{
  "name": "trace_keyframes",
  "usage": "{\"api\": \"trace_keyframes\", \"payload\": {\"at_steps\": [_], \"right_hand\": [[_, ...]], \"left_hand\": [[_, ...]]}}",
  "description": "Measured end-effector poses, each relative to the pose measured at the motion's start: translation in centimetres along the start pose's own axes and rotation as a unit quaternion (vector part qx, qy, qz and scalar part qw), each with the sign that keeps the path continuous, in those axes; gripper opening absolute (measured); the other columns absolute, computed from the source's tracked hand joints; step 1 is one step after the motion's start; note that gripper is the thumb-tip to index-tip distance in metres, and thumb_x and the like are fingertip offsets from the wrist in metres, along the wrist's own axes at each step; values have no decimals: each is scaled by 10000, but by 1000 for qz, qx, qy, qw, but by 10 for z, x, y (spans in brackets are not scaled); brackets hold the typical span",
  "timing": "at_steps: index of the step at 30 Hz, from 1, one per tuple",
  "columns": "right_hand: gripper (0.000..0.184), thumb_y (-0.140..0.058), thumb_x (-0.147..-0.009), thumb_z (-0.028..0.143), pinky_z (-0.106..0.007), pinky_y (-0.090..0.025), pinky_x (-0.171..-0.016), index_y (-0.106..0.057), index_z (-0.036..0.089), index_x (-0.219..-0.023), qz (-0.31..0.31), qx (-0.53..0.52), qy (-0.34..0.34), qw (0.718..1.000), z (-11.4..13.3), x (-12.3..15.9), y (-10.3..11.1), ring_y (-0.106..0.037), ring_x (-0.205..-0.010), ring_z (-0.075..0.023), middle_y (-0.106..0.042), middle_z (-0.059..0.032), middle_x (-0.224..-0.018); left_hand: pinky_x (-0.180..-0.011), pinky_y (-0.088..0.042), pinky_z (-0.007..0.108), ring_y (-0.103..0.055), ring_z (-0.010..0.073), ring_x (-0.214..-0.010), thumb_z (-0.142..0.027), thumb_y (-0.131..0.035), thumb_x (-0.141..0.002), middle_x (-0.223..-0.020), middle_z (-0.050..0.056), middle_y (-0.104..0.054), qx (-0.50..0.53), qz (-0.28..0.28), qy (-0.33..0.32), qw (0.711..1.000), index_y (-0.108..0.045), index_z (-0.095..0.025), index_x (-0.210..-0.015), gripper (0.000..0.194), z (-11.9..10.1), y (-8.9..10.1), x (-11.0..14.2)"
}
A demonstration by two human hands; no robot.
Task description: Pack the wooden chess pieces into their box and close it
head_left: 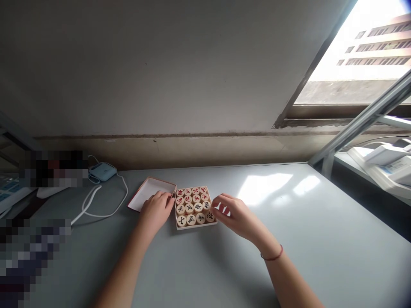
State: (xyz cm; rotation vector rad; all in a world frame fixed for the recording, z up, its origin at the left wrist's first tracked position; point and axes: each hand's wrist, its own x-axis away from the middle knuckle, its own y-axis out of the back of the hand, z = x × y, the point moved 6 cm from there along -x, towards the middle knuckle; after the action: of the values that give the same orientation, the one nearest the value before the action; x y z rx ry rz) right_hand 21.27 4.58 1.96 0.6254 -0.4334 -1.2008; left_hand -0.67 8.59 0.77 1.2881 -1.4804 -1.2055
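Observation:
A shallow white box [196, 227] holds rows of round wooden Chinese chess pieces. The far rows carry red characters; pieces with black characters [191, 220] fill the near rows. Left of the box lies its lid [149, 189], inside up, white with a red rim. My left hand [157, 209] rests over the lid's near right corner, thumb and index finger apart beside the box's left wall. At the box's right edge is my right hand [233, 214], its fingers curved and a gap showing between thumb and fingers. Its fingertips reach the pieces at that edge; nothing shows in its grasp.
A light blue device [103, 171] with a white cable [123, 188] lies at the back left of the grey table [257, 273]. Blurred-out items stand along the left side. A wall closes off the back. At right are a metal frame [362, 115] and a white device [385, 167].

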Motion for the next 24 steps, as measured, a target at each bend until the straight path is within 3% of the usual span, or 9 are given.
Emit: {"api": "trace_keyframes", "payload": {"at_steps": [3, 7, 9, 13, 15, 17, 19, 21, 24], "right_hand": [[216, -467, -904, 384, -263, -482, -582, -582, 213, -839, -14, -1, 4, 1000, 2, 0, 2, -587, -678, -129, -608, -40, -871], [210, -461, -905, 382, -266, -490, -581, -574, 216, -842, -73, -17, 16, 997, 7, -1, 8, -586, -739, -152, -608, -50, -867], [213, -463, -905, 405, -282, -515, -626, -571, 222, -927, -108, -40, 14, 993, 7, -1, 9, -597, -815, -169, -614, -68, -964], [432, -506, -883, 464, -347, -548, -793, -431, 252, -1251, -119, -152, -11, 981, 3, -2, 0, -595, -1009, -199, -513, -120, -1296], [563, -507, -880, 485, -375, -544, -838, -310, 271, -1363, -91, -240, -18, 966, 2, -4, -8, -587, -1063, -209, -474, -139, -1357], [607, -498, -886, 489, -390, -538, -848, -255, 276, -1400, -59, -319, -19, 946, 3, -5, -15, -608, -1026, -204, -534, -139, -1299], [613, -504, -881, 488, -379, -538, -809, -267, 268, -1402, -43, -362, -21, 931, 6, -5, -17, -628, -938, -191, -614, -117, -1168], [619, -521, -864, 495, -341, -537, -706, -301, 263, -1394, -49, -364, -27, 930, 6, -5, -16, -621, -831, -178, -646, -86, -1024], [624, -544, -836, 508, -285, -475, -535, -362, 248, -1374, -73, -339, -56, 936, 3, -5, -14, -540, -616, -136, -607, -20, -782]], "left_hand": [[-682, -436, 273, -630, 202, -824, -216, -355, -914, -936, 78, -662, -15, 15, 20, 1000, -630, -179, -884, 280, 1, 4, 1], [-738, -440, 288, -608, 215, -856, -289, -338, -914, -921, 85, -651, 132, -149, 29, 979, -602, -182, -887, 286, 0, 43, 7], [-709, -459, 273, -612, 205, -834, -406, -397, -899, -902, 58, -657, 325, -171, 55, 928, -587, -197, -953, 287, 8, 53, 11], [-593, -480, 252, -645, 203, -787, -493, -533, -805, -941, 44, -686, 647, -73, 111, 751, -575, -205, -1042, 376, 11, 46, 14], [-585, -491, 253, -656, 209, -796, -468, -591, -762, -955, 46, -698, 701, -37, 132, 700, -596, -202, -1042, 386, 8, 40, 15], [-597, -504, 256, -664, 213, -821, -437, -614, -748, -970, 47, -706, 723, -14, 141, 677, -607, -203, -1074, 402, 3, 36, 14], [-609, -512, 258, -670, 217, -846, -420, -609, -757, -997, 53, -708, 725, 5, 147, 673, -587, -210, -1153, 449, -2, 30, 13], [-625, -519, 264, -675, 215, -860, -418, -585, -782, -1018, 58, -708, 701, 5, 164, 694, -524, -225, -1254, 514, -1, 23, 11], [-697, -530, 296, -668, 228, -935, -432, -519, -835, -1077, 70, -700, 592, -27, 164, 789, -479, -237, -1308, 513, 5, 14, 8]]}}
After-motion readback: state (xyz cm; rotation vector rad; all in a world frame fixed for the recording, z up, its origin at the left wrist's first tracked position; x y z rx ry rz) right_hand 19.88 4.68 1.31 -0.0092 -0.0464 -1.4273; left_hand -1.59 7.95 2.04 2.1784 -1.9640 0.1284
